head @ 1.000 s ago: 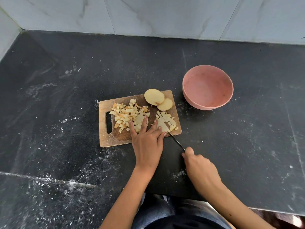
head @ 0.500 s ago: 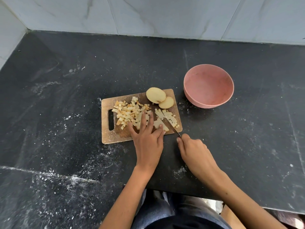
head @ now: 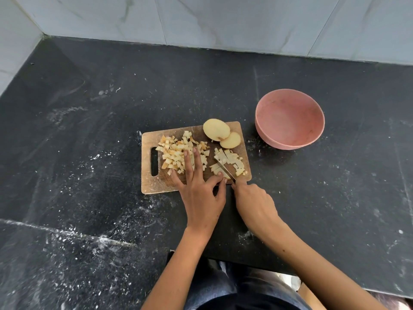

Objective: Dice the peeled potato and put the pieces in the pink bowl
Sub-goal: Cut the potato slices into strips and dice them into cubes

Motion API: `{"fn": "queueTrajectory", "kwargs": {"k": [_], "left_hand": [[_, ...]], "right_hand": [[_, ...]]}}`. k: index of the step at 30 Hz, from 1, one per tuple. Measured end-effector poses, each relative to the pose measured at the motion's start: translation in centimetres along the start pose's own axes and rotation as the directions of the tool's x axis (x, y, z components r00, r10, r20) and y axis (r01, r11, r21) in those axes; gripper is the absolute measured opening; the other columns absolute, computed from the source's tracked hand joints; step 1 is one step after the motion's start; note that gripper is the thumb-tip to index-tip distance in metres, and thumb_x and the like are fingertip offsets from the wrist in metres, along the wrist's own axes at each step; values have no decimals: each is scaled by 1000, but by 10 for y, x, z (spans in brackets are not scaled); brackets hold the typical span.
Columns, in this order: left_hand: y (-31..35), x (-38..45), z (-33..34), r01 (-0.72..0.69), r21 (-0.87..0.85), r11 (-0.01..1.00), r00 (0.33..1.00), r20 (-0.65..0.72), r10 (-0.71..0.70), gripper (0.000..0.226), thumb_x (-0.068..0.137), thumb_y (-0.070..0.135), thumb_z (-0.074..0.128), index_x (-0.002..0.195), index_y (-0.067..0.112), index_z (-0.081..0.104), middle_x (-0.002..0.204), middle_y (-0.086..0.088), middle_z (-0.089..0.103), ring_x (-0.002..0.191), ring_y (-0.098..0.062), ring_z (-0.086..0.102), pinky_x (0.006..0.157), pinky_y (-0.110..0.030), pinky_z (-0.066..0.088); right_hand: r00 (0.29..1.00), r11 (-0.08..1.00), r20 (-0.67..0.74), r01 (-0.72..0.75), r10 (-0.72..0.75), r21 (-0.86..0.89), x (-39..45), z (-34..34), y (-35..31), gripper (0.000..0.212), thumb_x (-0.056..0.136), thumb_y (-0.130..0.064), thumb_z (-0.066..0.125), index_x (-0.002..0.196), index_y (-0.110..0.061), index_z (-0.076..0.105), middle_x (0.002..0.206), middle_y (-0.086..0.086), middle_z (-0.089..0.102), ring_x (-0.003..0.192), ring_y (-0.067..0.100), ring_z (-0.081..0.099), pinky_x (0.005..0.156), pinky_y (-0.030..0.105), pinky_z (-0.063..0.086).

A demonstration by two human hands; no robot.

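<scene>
A small wooden cutting board (head: 154, 185) lies on the black counter. A heap of diced potato (head: 173, 153) covers its left half. Pale strips and cubes of potato (head: 230, 161) lie on its right half, and two round potato slices (head: 220, 133) sit at the far edge. My left hand (head: 200, 189) rests flat on the board, two fingers stretched over the dice, the other fingertips on the strips beside the blade. My right hand (head: 253, 203) grips a knife (head: 224, 169) whose blade lies across the strips. The pink bowl (head: 289, 118) stands to the right of the board, with no pieces inside.
The black stone counter (head: 89, 130) is dusted with white specks and smears. A pale tiled wall (head: 223, 21) closes the back and the left corner. The counter's front edge runs just above my lap.
My right hand has pushed the knife forward, so the blade now lies further across the potato strips. My left hand's two fingers reach further over the dice. The view has shifted slightly.
</scene>
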State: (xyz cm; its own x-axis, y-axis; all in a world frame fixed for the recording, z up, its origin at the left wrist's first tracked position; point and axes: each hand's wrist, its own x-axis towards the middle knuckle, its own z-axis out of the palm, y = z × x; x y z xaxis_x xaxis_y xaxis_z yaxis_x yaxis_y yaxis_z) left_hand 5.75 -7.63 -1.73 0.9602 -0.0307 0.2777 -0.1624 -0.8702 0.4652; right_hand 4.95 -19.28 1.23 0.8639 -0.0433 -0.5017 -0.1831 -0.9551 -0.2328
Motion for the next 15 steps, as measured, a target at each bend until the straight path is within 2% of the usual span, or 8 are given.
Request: {"fn": "queueTrajectory", "kwargs": {"k": [3, 6, 9, 15], "left_hand": [[1, 0, 2, -11, -2, 1000, 1000, -24, 11, 5, 80, 25, 75, 75, 26, 73, 153, -16, 29, 146, -32, 12, 115, -48, -11], [1, 0, 3, -20, -3, 1000, 999, -38, 20, 4, 80, 24, 74, 76, 26, 74, 153, -16, 29, 146, -32, 11, 114, -53, -5], [1, -1, 4, -15, 2, 1000, 999, -35, 15, 3, 80, 24, 74, 77, 26, 74, 154, -16, 28, 146, -33, 12, 114, -54, -5], [0, -2, 4, -2, 0, 1000, 1000, -23, 2, 2, 81, 25, 74, 80, 26, 75, 154, -17, 26, 146, -34, 11, 114, -51, -8]], "right_hand": [[1000, 1000, 27, 2, -2, -5, -11, 4, 12, 17, 105, -27, 26, 109, -14, 36, 100, 13, 63, 91, 35, 62, 63, 35, 36], [1000, 1000, 22, 15, -15, -10, -29, 12, 27, 18, 104, -29, 24, 91, -18, 25, 78, 4, 56, 82, 33, 62, 59, 35, 35], [999, 999, 6, 36, -36, -21, -42, 19, 38, 22, 104, -34, 21, 89, -18, 22, 62, -4, 35, 74, 32, 60, 57, 34, 34], [999, 999, -32, 15, -14, 36, -45, 18, 45, 27, 103, -39, 21, 86, -18, 23, 62, -3, 34, 81, 35, 61, 57, 35, 33]]}}
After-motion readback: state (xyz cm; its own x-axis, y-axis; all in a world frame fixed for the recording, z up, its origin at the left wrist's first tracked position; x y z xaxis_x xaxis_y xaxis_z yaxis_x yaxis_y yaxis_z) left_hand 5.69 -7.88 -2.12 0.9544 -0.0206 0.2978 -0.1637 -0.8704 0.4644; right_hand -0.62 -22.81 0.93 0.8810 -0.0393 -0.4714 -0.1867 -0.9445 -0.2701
